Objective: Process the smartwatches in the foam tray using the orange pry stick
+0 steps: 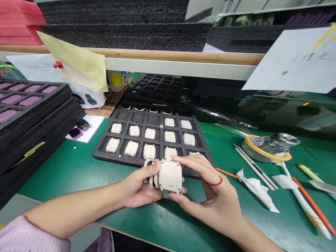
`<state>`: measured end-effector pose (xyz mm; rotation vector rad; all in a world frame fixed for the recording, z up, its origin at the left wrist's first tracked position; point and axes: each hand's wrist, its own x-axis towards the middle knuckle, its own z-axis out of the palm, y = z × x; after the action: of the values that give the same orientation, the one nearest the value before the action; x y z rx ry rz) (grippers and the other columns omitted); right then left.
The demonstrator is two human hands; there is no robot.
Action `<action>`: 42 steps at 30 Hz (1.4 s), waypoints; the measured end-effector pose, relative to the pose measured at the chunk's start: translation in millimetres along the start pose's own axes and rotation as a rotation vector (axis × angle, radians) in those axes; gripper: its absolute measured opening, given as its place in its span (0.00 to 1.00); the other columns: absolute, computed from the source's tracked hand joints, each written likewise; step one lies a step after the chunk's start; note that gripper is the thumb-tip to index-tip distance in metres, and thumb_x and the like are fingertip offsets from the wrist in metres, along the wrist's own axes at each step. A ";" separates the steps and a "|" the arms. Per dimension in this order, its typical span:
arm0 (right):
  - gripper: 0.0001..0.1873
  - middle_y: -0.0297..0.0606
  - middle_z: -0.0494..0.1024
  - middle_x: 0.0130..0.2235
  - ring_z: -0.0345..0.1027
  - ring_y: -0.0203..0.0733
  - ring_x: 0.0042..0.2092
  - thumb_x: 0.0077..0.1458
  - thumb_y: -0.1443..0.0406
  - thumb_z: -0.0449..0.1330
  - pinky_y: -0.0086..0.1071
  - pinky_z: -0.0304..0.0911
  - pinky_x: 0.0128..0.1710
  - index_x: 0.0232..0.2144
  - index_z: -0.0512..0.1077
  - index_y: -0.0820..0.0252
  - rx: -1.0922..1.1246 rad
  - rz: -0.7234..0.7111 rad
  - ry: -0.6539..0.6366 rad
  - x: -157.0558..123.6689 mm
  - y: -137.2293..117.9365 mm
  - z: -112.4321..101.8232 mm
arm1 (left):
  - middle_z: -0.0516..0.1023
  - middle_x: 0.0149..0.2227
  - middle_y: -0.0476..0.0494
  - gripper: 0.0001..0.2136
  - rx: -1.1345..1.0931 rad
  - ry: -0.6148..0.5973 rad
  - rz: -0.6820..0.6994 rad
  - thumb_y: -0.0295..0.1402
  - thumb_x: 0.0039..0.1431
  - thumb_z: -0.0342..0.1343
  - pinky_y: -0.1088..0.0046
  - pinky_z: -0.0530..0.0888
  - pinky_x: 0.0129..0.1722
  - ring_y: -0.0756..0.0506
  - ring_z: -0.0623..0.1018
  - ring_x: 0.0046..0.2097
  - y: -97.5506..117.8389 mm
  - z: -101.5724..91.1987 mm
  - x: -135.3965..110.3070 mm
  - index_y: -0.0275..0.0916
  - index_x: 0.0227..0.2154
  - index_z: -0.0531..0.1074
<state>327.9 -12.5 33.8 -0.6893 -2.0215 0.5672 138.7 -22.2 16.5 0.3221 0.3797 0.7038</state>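
Note:
A cream smartwatch [170, 176] with its strap folded under is held up above the mat between both hands. My left hand [139, 185] grips its strap end between thumb and fingers. My right hand [210, 189], with a red thread around one finger, pinches the watch body from the other side. Just behind the hands lies a black foam tray [105, 154] holding several similar cream watches [149, 133] in square cells. The hands hide the tray's front row.
Stacked black foam trays [34, 119] with pink items fill the left side. A second dark tray [157, 87] stands behind. On the green mat [65, 175] to the right lie a tape roll [267, 148], a crumpled tissue [256, 189] and several pens and tools.

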 end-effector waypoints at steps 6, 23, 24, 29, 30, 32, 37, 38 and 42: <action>0.28 0.41 0.80 0.47 0.76 0.45 0.46 0.53 0.67 0.67 0.37 0.74 0.43 0.57 0.70 0.52 -0.072 -0.046 -0.057 11.5 1.9 -5.5 | 0.83 0.32 0.36 0.22 -0.014 0.097 0.103 0.43 0.46 0.75 0.87 0.54 0.16 0.54 0.77 0.27 -4.4 1.5 -1.6 0.31 0.39 0.79; 0.14 0.49 0.77 0.56 0.71 0.50 0.59 0.65 0.62 0.60 0.53 0.62 0.62 0.50 0.74 0.61 -0.233 0.267 -0.044 125.5 108.4 54.1 | 0.82 0.33 0.35 0.21 0.091 0.137 0.074 0.46 0.50 0.69 0.77 0.49 0.18 0.54 0.69 0.20 -1.1 -0.6 -4.8 0.30 0.36 0.80; 0.14 0.50 0.77 0.56 0.71 0.51 0.58 0.65 0.63 0.58 0.52 0.63 0.61 0.51 0.74 0.60 -0.213 0.263 -0.032 118.2 99.3 48.0 | 0.81 0.33 0.35 0.21 0.062 0.150 0.063 0.46 0.51 0.68 0.77 0.50 0.18 0.53 0.69 0.21 -1.3 -0.5 -4.0 0.29 0.36 0.80; 0.16 0.39 0.81 0.40 0.77 0.45 0.48 0.67 0.55 0.54 0.43 0.72 0.52 0.31 0.73 0.55 -0.079 0.122 -0.054 62.4 34.5 6.5 | 0.80 0.30 0.36 0.18 -0.038 0.169 0.075 0.44 0.56 0.64 0.79 0.51 0.17 0.53 0.67 0.20 -3.1 -2.0 1.2 0.30 0.33 0.79; 0.14 0.39 0.80 0.39 0.77 0.46 0.49 0.65 0.55 0.59 0.43 0.72 0.53 0.29 0.72 0.55 -0.037 0.009 -0.084 51.0 23.7 0.6 | 0.79 0.29 0.38 0.18 -0.045 0.168 0.084 0.45 0.56 0.64 0.79 0.52 0.17 0.54 0.66 0.19 -3.4 -2.2 1.8 0.30 0.32 0.78; 0.14 0.41 0.79 0.43 0.75 0.50 0.52 0.54 0.54 0.70 0.44 0.71 0.54 0.33 0.73 0.54 -0.066 -0.117 -0.124 32.5 8.9 -6.1 | 0.79 0.28 0.39 0.18 -0.043 0.163 0.086 0.46 0.56 0.64 0.80 0.55 0.17 0.55 0.65 0.19 -3.6 -2.3 2.5 0.31 0.30 0.78; 0.08 0.43 0.78 0.48 0.73 0.51 0.55 0.56 0.65 0.68 0.45 0.72 0.54 0.35 0.72 0.54 -0.159 -0.137 -0.131 14.9 -1.1 -0.4 | 0.75 0.27 0.44 0.18 -0.061 0.099 0.080 0.47 0.56 0.65 0.83 0.55 0.17 0.57 0.64 0.20 -2.4 -1.8 2.5 0.32 0.30 0.76; 0.06 0.43 0.78 0.47 0.74 0.50 0.54 0.57 0.66 0.67 0.46 0.72 0.54 0.35 0.73 0.54 -0.155 -0.133 -0.120 14.8 -1.9 1.8 | 0.73 0.26 0.45 0.18 -0.062 0.092 0.087 0.46 0.57 0.64 0.84 0.54 0.17 0.57 0.64 0.20 -2.2 -1.6 2.5 0.32 0.31 0.76; 0.05 0.40 0.80 0.42 0.77 0.46 0.47 0.59 0.70 0.63 0.41 0.75 0.46 0.35 0.75 0.54 -0.094 -0.074 0.009 16.1 -5.2 5.2 | 0.70 0.23 0.47 0.18 -0.017 0.092 0.090 0.46 0.56 0.65 0.83 0.54 0.18 0.56 0.65 0.20 -3.1 0.3 2.4 0.32 0.29 0.75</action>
<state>315.0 -6.4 44.3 -0.6690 -2.0669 0.4271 142.2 -22.8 15.0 0.2930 0.4485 0.8112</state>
